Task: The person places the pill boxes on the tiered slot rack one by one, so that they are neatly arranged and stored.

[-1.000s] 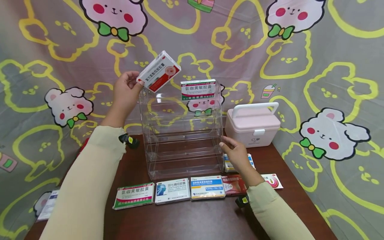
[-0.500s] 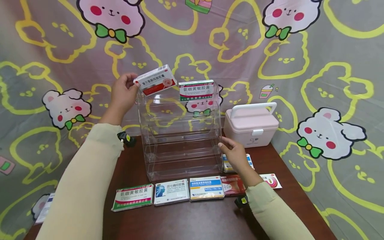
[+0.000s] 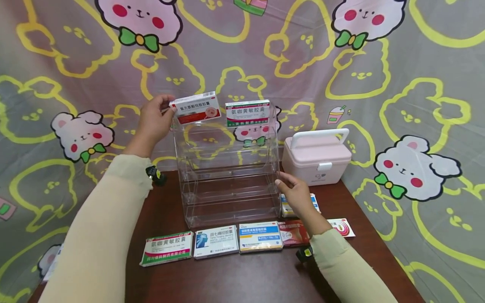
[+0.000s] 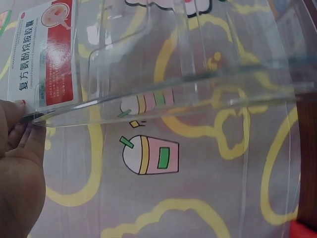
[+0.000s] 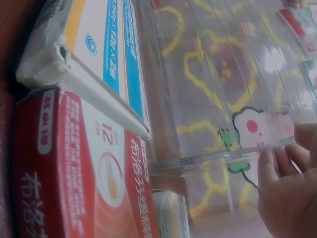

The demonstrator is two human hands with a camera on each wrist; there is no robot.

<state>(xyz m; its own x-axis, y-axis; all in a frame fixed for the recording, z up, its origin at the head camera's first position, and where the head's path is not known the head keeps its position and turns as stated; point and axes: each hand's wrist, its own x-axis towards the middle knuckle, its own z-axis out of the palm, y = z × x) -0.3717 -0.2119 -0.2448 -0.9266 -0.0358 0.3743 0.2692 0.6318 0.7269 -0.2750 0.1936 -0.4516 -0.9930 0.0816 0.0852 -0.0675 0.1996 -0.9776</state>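
A clear plastic tiered display rack (image 3: 231, 185) stands upright on the table. At its top left, my left hand (image 3: 154, 120) pinches one end of a white-and-red medicine box (image 3: 197, 108), which sits slightly tilted at the top tier. In the left wrist view that box (image 4: 49, 54) lies against the clear panel, with the fingertips right at its corner. A green-and-white medicine box (image 3: 248, 113) stands on the same tier at the right. Lower down, my right hand (image 3: 297, 193) grips the rack's right side edge; in the right wrist view the thumb and fingers lie on either side of it.
Along the rack's front lie a green-and-white box (image 3: 166, 248), a white-and-blue box (image 3: 216, 241), a blue-and-yellow box (image 3: 260, 236) and a red box (image 3: 293, 232). Another blue-and-yellow box (image 3: 299, 204) lies behind the right hand. A pink handled case (image 3: 316, 162) stands at the back right.
My left hand has lowered the white-and-red box onto the rack's top tier and turned it from steeply tilted to nearly level. The right hand has stayed at the rack's edge.
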